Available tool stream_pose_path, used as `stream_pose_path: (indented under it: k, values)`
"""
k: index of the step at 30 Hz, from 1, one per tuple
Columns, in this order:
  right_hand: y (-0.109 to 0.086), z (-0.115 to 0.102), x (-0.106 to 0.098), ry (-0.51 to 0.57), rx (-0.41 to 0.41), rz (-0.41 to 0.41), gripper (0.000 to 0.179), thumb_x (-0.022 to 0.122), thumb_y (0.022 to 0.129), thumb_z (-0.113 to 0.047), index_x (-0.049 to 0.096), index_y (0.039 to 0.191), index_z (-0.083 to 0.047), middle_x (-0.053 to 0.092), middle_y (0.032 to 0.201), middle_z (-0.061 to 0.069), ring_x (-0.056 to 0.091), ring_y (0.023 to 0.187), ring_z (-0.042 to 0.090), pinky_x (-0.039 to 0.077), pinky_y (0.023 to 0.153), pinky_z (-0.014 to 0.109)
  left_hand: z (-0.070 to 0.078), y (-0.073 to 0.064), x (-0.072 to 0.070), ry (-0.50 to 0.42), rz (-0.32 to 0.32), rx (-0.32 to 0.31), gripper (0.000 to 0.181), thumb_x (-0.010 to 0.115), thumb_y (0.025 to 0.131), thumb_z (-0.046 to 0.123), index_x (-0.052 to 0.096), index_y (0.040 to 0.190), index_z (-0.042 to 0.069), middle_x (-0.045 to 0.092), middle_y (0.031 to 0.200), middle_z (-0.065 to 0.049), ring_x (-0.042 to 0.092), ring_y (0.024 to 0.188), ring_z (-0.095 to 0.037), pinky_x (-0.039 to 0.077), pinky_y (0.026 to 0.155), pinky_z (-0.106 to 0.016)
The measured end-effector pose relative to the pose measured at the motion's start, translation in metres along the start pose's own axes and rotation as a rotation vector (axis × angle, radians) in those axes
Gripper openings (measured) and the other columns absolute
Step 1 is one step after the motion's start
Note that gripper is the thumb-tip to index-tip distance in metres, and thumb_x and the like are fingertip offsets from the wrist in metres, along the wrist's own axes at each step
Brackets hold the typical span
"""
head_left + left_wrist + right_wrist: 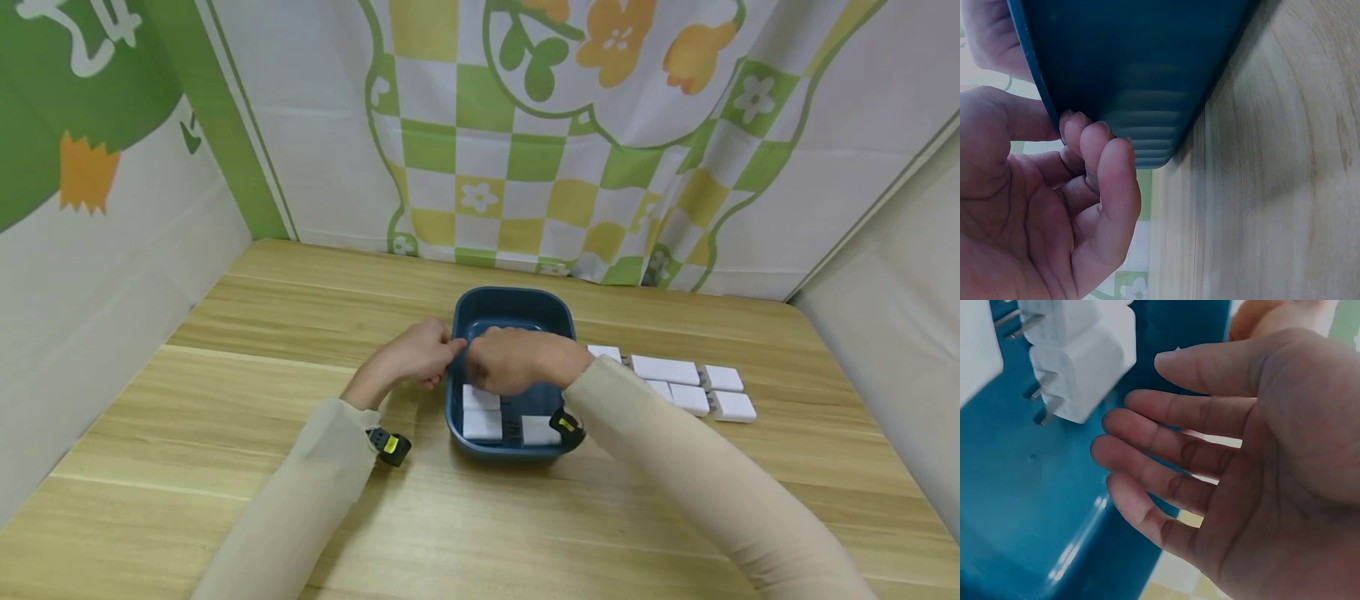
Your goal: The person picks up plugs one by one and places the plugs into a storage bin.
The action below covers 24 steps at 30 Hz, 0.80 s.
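A deep blue plastic bin [513, 293] stands on the table. My left hand [423, 354] pinches its left rim; in the left wrist view the curled fingers [1117, 178] lie against the outer wall. Over the inside of the bin is my right hand [513, 360]. The right wrist view shows this hand [1229, 450] holding nothing, its fingers slightly bent and spread. Beside its fingertips a white plug-in charger [1088, 369] lies with two metal prongs showing. In the head view, white chargers [482, 426] line the bin's near left, and another charger [540, 431] sits near right.
Several white chargers [663, 369] lie in rows on the wooden table [225, 350] right of the bin, some partly hidden by the right sleeve [660, 433]. A patterned curtain [517, 167] hangs behind the table. Each wrist wears a small black device [393, 447].
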State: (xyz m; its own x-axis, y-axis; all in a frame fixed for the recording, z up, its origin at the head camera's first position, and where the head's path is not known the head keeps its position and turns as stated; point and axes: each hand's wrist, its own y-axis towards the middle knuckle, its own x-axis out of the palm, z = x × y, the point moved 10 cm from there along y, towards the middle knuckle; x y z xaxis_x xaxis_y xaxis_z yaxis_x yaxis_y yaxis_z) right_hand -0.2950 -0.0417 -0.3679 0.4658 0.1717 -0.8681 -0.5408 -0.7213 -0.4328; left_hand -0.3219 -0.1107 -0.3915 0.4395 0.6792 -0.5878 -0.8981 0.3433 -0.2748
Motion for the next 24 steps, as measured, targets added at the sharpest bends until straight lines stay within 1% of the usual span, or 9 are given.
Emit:
stream_pose_path:
  k: [4,7,11,12,14,18,24]
  values:
    - [-0.005,0.001,-0.008,-0.025,0.006,0.018,0.026,0.055,0.104,-0.016,0.068,0.125,-0.009,0.068,0.112,-0.001,0.062,0.09,0.011,0.052,0.08,0.029,0.0,-0.001,0.0,-0.001,0.0,-0.001,0.043,0.045,0.109,0.021,0.053,0.069,0.007,0.049,0.056,-0.002,0.05,0.047,-0.013,0.05,0.05,-0.028]
    - [-0.01,0.003,-0.012,-0.027,0.007,0.025,0.029,0.055,0.105,-0.017,0.065,0.13,-0.008,0.068,0.119,0.003,0.063,0.093,0.012,0.053,0.085,0.032,0.0,-0.001,0.0,0.001,0.0,0.003,0.044,0.045,0.109,0.021,0.053,0.068,0.007,0.049,0.056,-0.002,0.049,0.047,-0.013,0.05,0.05,-0.028]
    - [-0.018,0.005,-0.014,-0.04,-0.009,0.042,0.031,0.055,0.105,-0.017,0.065,0.131,-0.005,0.068,0.117,0.006,0.064,0.092,0.014,0.054,0.087,0.035,0.001,-0.001,0.0,0.011,0.001,0.012,0.045,0.046,0.109,0.021,0.053,0.066,0.007,0.049,0.055,-0.001,0.049,0.046,-0.012,0.049,0.05,-0.027]
    - [-0.021,0.006,-0.014,-0.044,-0.009,0.048,0.032,0.055,0.105,-0.018,0.064,0.132,-0.004,0.067,0.121,0.006,0.065,0.097,0.014,0.053,0.09,0.035,0.001,-0.001,0.0,0.013,0.0,0.014,0.045,0.046,0.108,0.021,0.053,0.066,0.007,0.049,0.055,-0.001,0.048,0.046,-0.012,0.049,0.05,-0.027]
    - [-0.026,0.008,-0.015,-0.043,-0.01,0.058,0.032,0.055,0.105,-0.018,0.064,0.133,-0.004,0.067,0.122,0.008,0.066,0.103,0.018,0.053,0.092,0.037,0.001,-0.001,0.0,0.012,-0.001,0.014,0.045,0.047,0.108,0.022,0.053,0.066,0.007,0.048,0.054,-0.001,0.048,0.046,-0.013,0.049,0.05,-0.027]
    - [-0.038,0.015,-0.018,-0.023,0.0,0.079,0.034,0.056,0.105,-0.018,0.063,0.134,-0.004,0.065,0.129,0.01,0.063,0.117,0.023,0.052,0.097,0.04,0.002,-0.002,0.0,0.013,0.001,0.01,0.045,0.047,0.108,0.022,0.053,0.066,0.007,0.048,0.054,-0.001,0.048,0.046,-0.013,0.048,0.05,-0.027]
    - [-0.055,0.025,-0.025,0.014,-0.018,0.134,0.032,0.058,0.104,-0.017,0.063,0.133,-0.002,0.065,0.128,0.012,0.064,0.115,0.024,0.052,0.096,0.041,0.002,-0.002,0.0,0.02,0.011,0.006,0.045,0.048,0.108,0.022,0.053,0.066,0.008,0.048,0.054,-0.001,0.048,0.046,-0.013,0.049,0.05,-0.028]
